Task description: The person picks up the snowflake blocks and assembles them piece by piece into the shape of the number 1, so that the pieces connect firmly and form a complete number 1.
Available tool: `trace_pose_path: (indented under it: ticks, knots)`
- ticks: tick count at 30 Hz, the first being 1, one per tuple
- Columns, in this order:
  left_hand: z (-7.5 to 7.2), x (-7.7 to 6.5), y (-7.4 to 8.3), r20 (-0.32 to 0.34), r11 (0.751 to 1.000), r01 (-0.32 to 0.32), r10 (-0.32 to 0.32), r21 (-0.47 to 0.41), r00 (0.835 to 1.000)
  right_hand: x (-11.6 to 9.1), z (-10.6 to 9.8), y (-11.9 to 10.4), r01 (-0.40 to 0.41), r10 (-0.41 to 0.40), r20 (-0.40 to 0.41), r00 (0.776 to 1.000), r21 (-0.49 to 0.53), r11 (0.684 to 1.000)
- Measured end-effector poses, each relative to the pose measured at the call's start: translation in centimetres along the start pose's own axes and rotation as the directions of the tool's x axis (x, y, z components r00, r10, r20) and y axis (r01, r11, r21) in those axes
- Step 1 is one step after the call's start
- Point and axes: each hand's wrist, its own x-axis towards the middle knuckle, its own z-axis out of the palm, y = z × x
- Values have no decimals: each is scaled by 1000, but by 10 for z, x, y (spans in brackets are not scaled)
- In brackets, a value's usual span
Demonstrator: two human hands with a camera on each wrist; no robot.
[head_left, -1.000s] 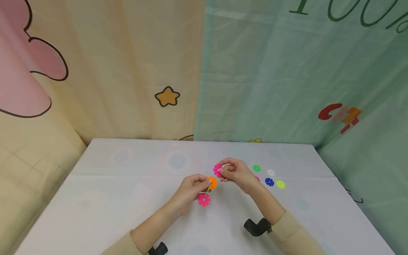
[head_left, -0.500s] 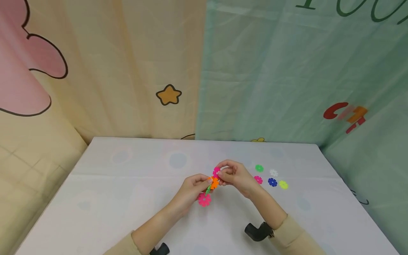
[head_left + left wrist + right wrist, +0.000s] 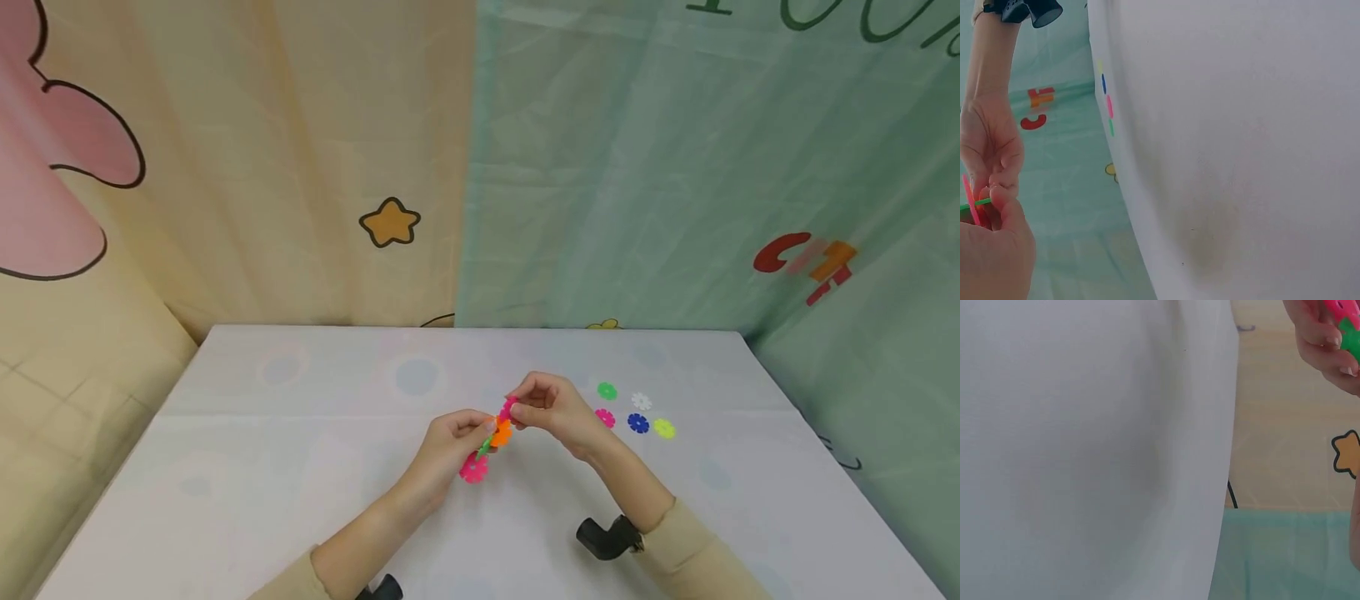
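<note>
Above the table, my left hand [image 3: 450,446] pinches a small chain of joined snowflake discs. An orange disc [image 3: 502,432] is at its upper end, a green disc [image 3: 484,448] seen nearly edge-on sits in the middle, and a pink disc [image 3: 473,468] hangs lowest. My right hand [image 3: 553,412] pinches another pink disc [image 3: 508,407] between thumb and fingers, its edge right at the orange disc. In the left wrist view both hands meet at the left edge. The right wrist view catches the green disc [image 3: 1351,341] beside the left hand's fingers.
To the right on the white table [image 3: 300,500] lie several loose discs: green [image 3: 607,391], white [image 3: 641,401], pink [image 3: 605,418], blue [image 3: 638,423] and yellow [image 3: 664,428]. Behind the table hangs a printed curtain [image 3: 600,167].
My right hand has brought its pink disc down to the orange one, and that disc has turned from facing the camera to more edge-on. The chain has tilted slightly in my left hand.
</note>
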Motion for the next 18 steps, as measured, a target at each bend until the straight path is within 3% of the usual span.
trace_pose_path:
  ticks: [6, 11, 18]
  knots:
    - [1, -7, 3, -19, 1000, 18, -19, -22, 1000, -2, 5, 1, 133, -133, 56, 990, -10, 991]
    - [2, -9, 8, -26, 999, 24, -24, -21, 999, -5, 9, 0, 207, -207, 43, 977, -10, 978]
    - [2, -14, 13, -50, 999, 29, -30, -37, 998, -6, 15, -7, 221, -220, 26, 975, -47, 974]
